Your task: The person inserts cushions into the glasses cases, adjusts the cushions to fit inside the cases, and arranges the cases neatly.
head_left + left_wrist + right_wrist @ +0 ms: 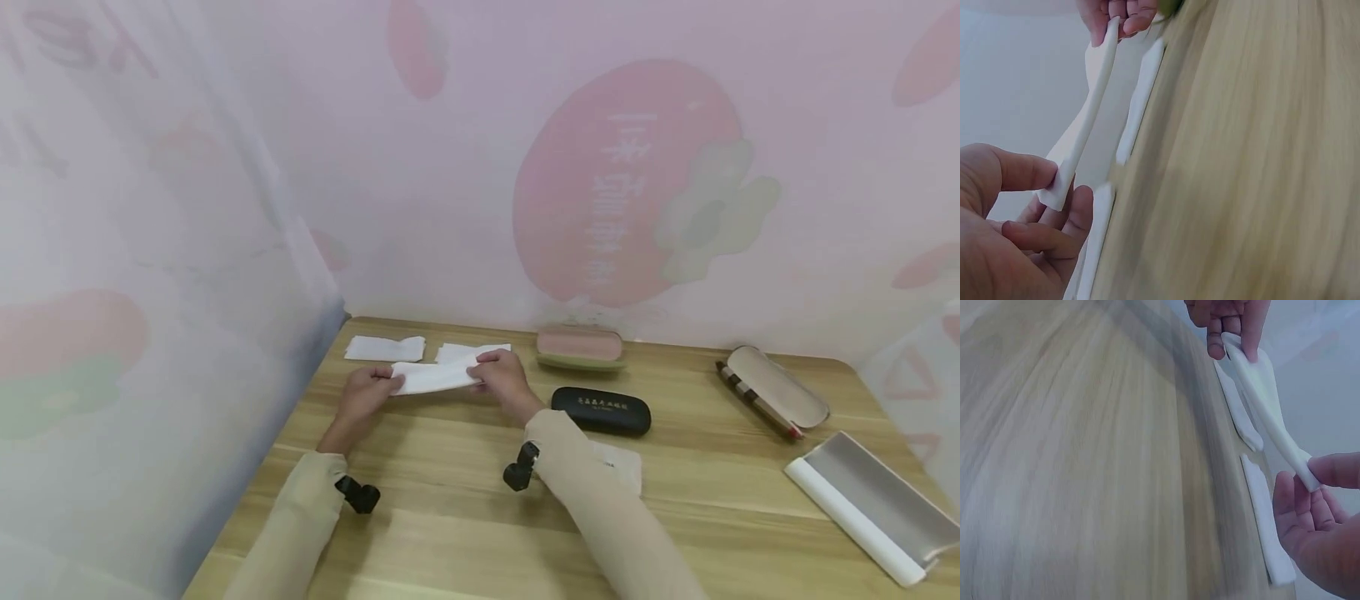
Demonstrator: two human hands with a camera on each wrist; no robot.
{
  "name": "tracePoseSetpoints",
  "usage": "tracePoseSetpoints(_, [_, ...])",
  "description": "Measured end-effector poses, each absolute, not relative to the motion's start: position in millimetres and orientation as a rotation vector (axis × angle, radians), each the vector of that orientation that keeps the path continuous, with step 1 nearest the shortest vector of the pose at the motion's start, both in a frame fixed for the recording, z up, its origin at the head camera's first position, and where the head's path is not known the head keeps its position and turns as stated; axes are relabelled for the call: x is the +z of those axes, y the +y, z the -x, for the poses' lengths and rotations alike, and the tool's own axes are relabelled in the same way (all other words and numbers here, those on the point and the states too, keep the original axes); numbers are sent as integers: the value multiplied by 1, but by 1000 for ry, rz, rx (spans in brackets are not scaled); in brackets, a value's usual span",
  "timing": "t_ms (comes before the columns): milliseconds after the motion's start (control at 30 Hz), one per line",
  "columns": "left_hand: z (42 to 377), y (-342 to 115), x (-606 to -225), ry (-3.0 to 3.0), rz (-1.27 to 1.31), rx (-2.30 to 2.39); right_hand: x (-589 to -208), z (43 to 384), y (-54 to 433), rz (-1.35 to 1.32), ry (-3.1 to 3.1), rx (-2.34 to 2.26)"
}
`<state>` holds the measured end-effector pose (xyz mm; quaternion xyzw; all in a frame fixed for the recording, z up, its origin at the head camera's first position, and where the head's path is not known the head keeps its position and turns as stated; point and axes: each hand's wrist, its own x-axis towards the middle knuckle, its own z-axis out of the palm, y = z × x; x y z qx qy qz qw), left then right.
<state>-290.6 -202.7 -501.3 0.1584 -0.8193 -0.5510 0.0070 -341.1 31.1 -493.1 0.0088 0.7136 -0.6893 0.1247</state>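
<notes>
Raised over the back left of the table is a folded white strip, cloth or tissue (pixel 435 377), held level between both hands. My left hand (pixel 367 396) pinches its left end, thumb on top and fingers beneath, as the left wrist view shows. The other end is pinched by my right hand (pixel 508 383), thumb against fingers. Behind it, two similar folded white pieces lie on the wood: one piece (pixel 385 348) farther left, the other piece (pixel 480 348) partly hidden by the held strip and the right hand.
Right of the hands are a pink-and-green case (pixel 579 346) and a black glasses case (pixel 602 411). A pale cloth (pixel 622 467) lies partly under the right sleeve. Farther right stand an open beige-lined case (pixel 780 387) and an open white case (pixel 862 517). Printed fabric walls border the table.
</notes>
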Motion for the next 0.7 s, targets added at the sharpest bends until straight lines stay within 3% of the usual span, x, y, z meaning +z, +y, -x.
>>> tracePoseSetpoints(700, [335,-110,-493,-2485,-288,-1906,-474,362,132,-70,2331,-1933])
